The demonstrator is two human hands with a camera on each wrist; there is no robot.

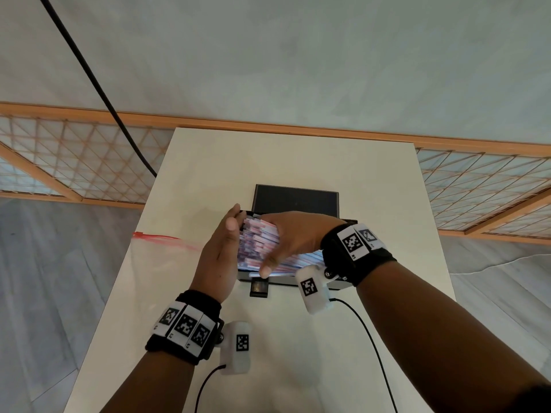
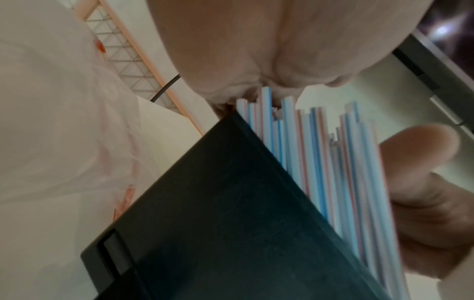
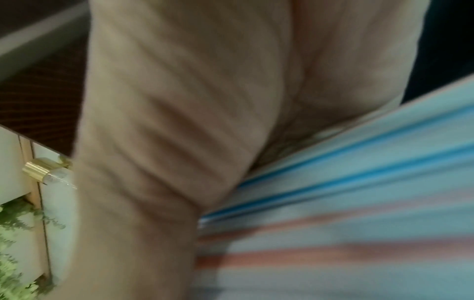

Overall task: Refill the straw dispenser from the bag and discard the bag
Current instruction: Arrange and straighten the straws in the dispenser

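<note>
hands (image 1: 256, 248) on striped straws (image 1: 259, 242), black dispenser (image 2: 231, 213)

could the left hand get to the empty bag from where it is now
Probably yes. The left hand is flat against the straw ends at the dispenser, fingers straight, gripping nothing. The bag lies just to its left on the table with nothing between them.

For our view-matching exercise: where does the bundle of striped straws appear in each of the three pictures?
Head: the straws lie centre, between both hands, over the black dispenser.
Left wrist: right of centre, running beside the dispenser wall.
Right wrist: lower right, blurred.
Shared landmark: the dispenser, though unclear in the right wrist view.
</note>
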